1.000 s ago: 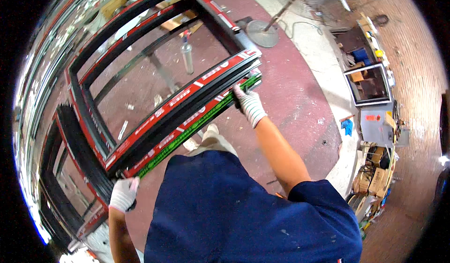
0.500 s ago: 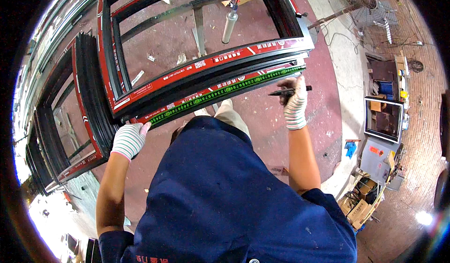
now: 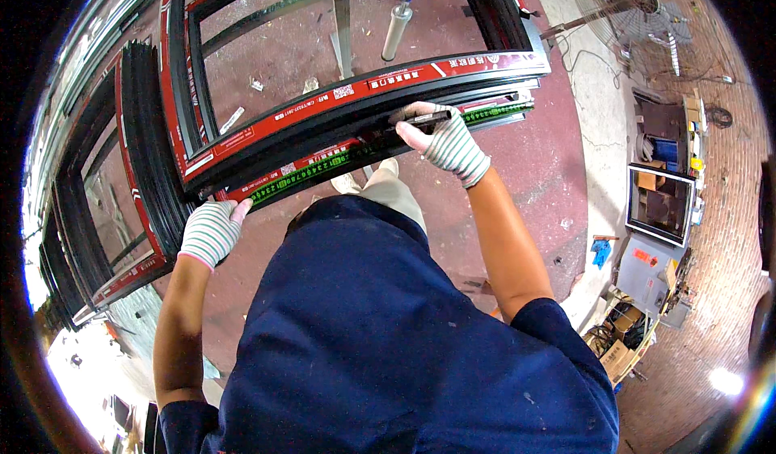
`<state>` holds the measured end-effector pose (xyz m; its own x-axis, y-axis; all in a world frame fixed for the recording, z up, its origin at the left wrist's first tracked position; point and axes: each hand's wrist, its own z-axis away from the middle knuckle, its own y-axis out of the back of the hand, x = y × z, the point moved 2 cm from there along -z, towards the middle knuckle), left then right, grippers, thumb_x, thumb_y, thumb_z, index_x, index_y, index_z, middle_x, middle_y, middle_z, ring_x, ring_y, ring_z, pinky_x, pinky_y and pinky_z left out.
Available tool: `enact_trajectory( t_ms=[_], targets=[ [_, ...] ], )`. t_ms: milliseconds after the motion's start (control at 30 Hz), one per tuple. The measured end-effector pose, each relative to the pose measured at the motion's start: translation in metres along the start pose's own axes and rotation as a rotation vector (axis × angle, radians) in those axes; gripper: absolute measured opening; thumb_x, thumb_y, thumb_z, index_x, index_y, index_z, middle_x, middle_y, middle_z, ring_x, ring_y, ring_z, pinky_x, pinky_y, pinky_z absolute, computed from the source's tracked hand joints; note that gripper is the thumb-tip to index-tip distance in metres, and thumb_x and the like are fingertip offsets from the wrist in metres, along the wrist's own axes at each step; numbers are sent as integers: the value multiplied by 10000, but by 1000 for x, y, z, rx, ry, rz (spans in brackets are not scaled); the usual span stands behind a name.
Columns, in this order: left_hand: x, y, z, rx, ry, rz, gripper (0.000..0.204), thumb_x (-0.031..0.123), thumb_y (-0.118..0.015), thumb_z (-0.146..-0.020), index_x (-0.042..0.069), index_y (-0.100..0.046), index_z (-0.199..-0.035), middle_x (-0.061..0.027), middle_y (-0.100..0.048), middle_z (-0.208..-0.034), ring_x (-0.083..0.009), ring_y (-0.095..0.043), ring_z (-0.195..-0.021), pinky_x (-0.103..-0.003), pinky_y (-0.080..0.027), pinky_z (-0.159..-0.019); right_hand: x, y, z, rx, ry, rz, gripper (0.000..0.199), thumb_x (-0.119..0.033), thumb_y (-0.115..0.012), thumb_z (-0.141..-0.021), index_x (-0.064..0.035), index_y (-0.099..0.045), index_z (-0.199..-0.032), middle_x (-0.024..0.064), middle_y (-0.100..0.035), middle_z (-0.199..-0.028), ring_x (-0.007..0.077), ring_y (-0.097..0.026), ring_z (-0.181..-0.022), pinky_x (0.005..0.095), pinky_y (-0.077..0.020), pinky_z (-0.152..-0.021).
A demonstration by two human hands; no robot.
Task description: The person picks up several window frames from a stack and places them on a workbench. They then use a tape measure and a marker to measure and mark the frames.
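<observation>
A green tape measure blade (image 3: 303, 181) lies along the near edge of a black window frame with red protective film (image 3: 380, 84). At the blade's left end, my left hand (image 3: 212, 232), in a striped glove with bare fingertips, is closed on it by the frame's corner. My right hand (image 3: 454, 148), gloved the same way, holds a dark marker pen (image 3: 428, 120) over the middle of the frame's near side. That hand covers part of the blade, which shows again to its right. The pen's tip is hard to make out.
More black and red frames (image 3: 144, 159) stand stacked at the left. Beyond the near side, a white cylinder (image 3: 395, 33) shows through the frame opening. A large fan (image 3: 643, 1) stands at far right, above a cluttered bench with a grey panel (image 3: 647, 272). My shoes (image 3: 347, 183) are below the frame.
My right hand has moved left with the marker pen, from the frame's right end to its middle. My left hand stays at the blade's left end.
</observation>
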<state>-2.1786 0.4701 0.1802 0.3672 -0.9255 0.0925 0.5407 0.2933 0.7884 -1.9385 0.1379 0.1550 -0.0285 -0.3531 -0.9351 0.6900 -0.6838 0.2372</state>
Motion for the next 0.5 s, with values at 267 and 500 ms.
enact_trajectory(
  t_ms=[267, 500],
  targets=[
    [3, 1, 3, 25, -1, -5, 522, 428, -461, -1053, 20, -691, -822, -253, -675, -789, -439, -664, -801, -503, -523, -770, 8, -5, -9, -36, 22, 68, 240, -205, -722, -894, -19, -733, -1046, 39, -724, -876, 101, -653, -809, 289, -549, -743],
    [3, 0, 2, 22, -5, -17, 519, 433, -453, -1052, 26, -693, -835, -249, -682, -814, -436, -668, -823, -512, -523, -774, 14, -6, -14, -63, 20, 144, 221, -187, -707, -878, -14, -731, -1014, 65, -723, -864, 141, -666, -808, 309, -553, -759]
  ],
)
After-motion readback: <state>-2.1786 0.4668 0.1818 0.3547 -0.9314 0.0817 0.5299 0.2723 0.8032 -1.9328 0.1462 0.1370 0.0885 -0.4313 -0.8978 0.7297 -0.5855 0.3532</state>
